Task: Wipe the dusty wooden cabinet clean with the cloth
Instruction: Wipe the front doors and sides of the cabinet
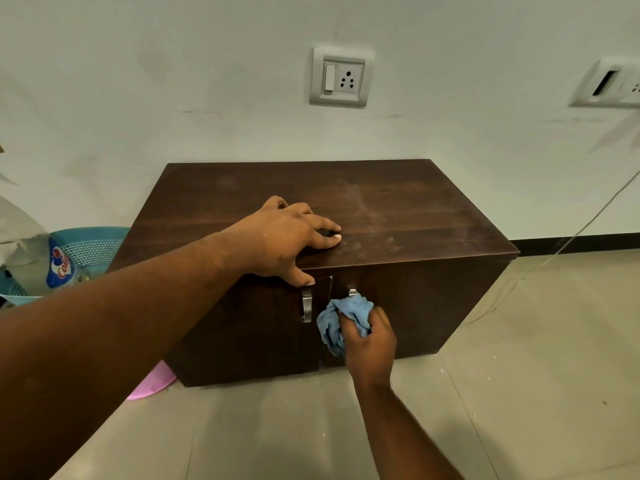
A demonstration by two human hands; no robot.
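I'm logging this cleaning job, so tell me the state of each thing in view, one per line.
Dark brown wooden cabinet: both doors closed, top dusty and smudged.
Crumpled blue cloth: bunched, pressed against the right door over its handle.
Right hand: gripping the cloth.
Left hand: flat on the cabinet's top edge, empty.
Metal handle on the left door: uncovered, untouched.

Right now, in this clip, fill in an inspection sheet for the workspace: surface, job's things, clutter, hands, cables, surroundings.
Surface: cabinet top dark wood, pale dusty smears on its right half.
Job's things: blue cloth bunched against the right door, covering most of its handle.
Clutter: bottle in a blue basket at left; pink item on the floor by the cabinet's corner.
Hands: left hand flat on the top's front edge; right hand grips the cloth.
Cables: thin wire at right.
Surroundings: wall socket, tiled floor.
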